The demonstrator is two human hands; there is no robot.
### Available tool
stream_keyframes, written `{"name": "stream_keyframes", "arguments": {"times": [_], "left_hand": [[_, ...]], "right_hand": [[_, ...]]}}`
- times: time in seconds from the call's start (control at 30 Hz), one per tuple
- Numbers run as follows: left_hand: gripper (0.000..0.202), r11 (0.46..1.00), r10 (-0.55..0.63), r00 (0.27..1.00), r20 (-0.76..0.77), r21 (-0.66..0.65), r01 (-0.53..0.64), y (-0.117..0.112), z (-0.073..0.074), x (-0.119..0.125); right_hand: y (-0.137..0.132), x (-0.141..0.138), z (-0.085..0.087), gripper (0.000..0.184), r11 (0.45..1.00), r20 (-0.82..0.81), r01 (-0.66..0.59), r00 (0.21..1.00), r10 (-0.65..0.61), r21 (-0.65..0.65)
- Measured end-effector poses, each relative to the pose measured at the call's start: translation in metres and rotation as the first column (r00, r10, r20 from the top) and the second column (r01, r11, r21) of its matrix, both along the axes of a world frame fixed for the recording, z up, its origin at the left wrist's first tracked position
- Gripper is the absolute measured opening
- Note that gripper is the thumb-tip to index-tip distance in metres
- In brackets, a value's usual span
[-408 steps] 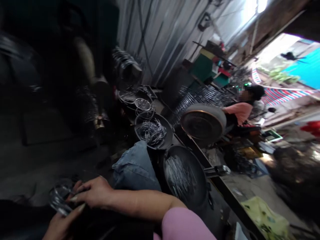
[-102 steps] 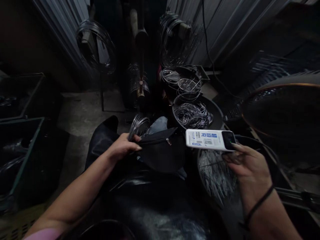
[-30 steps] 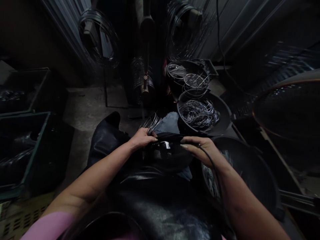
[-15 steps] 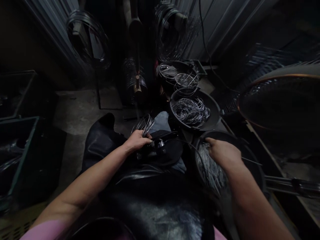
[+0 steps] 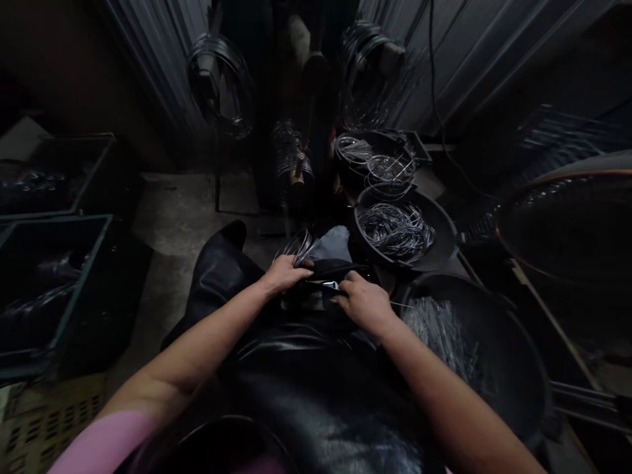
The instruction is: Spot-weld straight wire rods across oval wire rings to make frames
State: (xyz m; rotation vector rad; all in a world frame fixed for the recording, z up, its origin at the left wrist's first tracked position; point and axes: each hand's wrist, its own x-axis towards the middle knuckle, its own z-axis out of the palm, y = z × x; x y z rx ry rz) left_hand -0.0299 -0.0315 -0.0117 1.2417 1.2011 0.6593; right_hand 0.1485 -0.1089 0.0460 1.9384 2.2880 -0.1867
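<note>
We're in a dim workshop, a corrugated metal wall [image 5: 478, 59] across the top of the frame, with a hanging coil of wire [image 5: 222, 85] at upper left of centre. Down the right side sit the big black pans: one holds a tangle of wire loops [image 5: 395, 230], and the black pan [image 5: 536, 388] at lower right is full of short cut wires [image 5: 439, 336]. Green-rimmed crates [image 5: 86, 280] wait at the far left.

All the action is in the lap, over a shiny black apron [image 5: 316, 421]. The left hand [image 5: 285, 273] is closed firmly around a small bundle of wire loops [image 5: 299, 247], its long axis angling up and to the right, ends fanning out past the knuckles toward the denim knee [image 5: 333, 243]. The right hand [image 5: 363, 303] is curled downward on a dark pouch [image 5: 316, 296], a bright metal piece [image 5: 330, 285] showing right at its fingertips. Is it gripping that piece? Can't tell from here, the fingers hide too much. That piece lies just left of the right hand, between the two hands and nearer the right, while the bundle sits up against the left.
</note>
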Motion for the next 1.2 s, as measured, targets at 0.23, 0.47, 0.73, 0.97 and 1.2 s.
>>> {"name": "stream_keyframes", "arguments": {"times": [0.23, 0.47, 0.73, 0.97, 1.2], "left_hand": [[0.049, 0.983, 0.044, 0.998, 0.034, -0.179, -0.037, 0.013, -0.042, -0.052], [0.039, 0.972, -0.038, 0.991, 0.129, -0.226, 0.067, 0.000, -0.045, -0.049], [0.022, 0.987, 0.034, 0.992, 0.121, -0.160, -0.014, -0.010, -0.034, -0.044], [0.015, 0.994, 0.065, 0.984, 0.163, -0.098, -0.049, -0.018, -0.025, -0.045], [0.014, 0.994, 0.059, 0.964, 0.259, -0.100, -0.033, -0.021, -0.013, -0.049]], "right_hand": [[-0.001, 0.025, -0.021, 0.018, 0.995, -0.251, 0.098, 0.963, -0.094, 0.006], [-0.005, 0.015, -0.017, 0.027, 0.980, -0.214, 0.171, 0.966, -0.146, 0.103], [-0.006, -0.048, -0.011, 0.041, 0.985, 0.021, -0.104, 0.995, 0.102, 0.136], [0.012, -0.065, -0.033, 0.023, 0.994, 0.131, -0.065, 0.990, 0.053, 0.087], [0.011, -0.069, -0.032, 0.037, 0.989, -0.060, 0.104, 0.993, -0.098, 0.109]]}}
